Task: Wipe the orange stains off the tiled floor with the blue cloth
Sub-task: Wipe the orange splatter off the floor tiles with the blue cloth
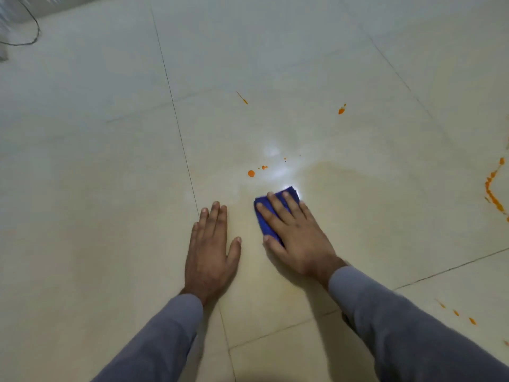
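My right hand (294, 232) lies flat on a folded blue cloth (263, 216), pressing it onto the beige tiled floor (110, 188); most of the cloth is hidden under the palm. My left hand (210, 249) rests flat on the bare tile to the left, fingers spread, holding nothing. Just beyond the cloth sit small orange drops (251, 173). Farther off are an orange streak (243, 98) and a blob (341, 110). A long orange trail (491, 188) runs down the right edge, and a few orange dashes (455, 312) lie near my right sleeve.
A faint yellowish smear (344, 177) spreads on the tile right of the cloth. A bright light glare (275, 161) shines ahead of the cloth. A black cable (34, 28) loops at the far left corner by a pale object.
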